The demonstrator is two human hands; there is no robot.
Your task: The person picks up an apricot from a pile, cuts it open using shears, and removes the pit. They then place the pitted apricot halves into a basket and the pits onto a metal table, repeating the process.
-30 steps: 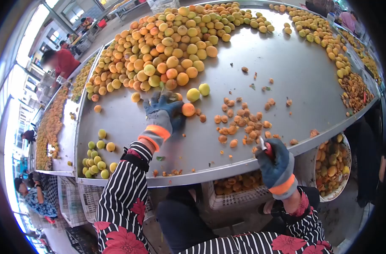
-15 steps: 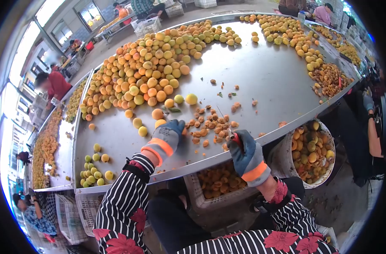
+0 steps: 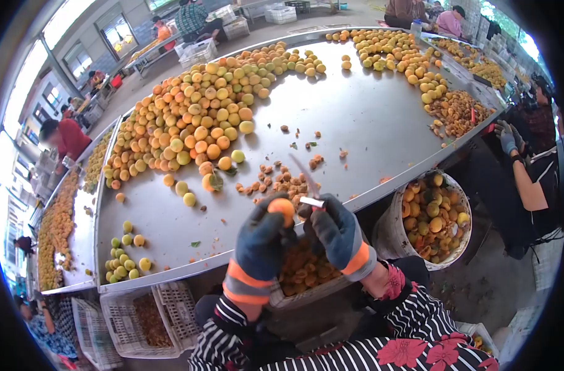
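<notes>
At the near edge of the table (image 3: 368, 117), I have my left hand (image 3: 260, 238) curled round the fruit (image 3: 281, 209), just left of the knife (image 3: 313, 201), which my closed right hand (image 3: 339, 232) grips, blurred blade slanting inward over the table.

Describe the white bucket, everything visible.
The bucket is round, off-white, plastic by its look, with a smudged wall. Orange and yellow-green fruit, some apparently cut, fills it nearly to the rim. It sits mouth-up beside the near edge of the metal table, right of the crate. Neither the left hand nor right hand touches it. Its base is unclear.
</notes>
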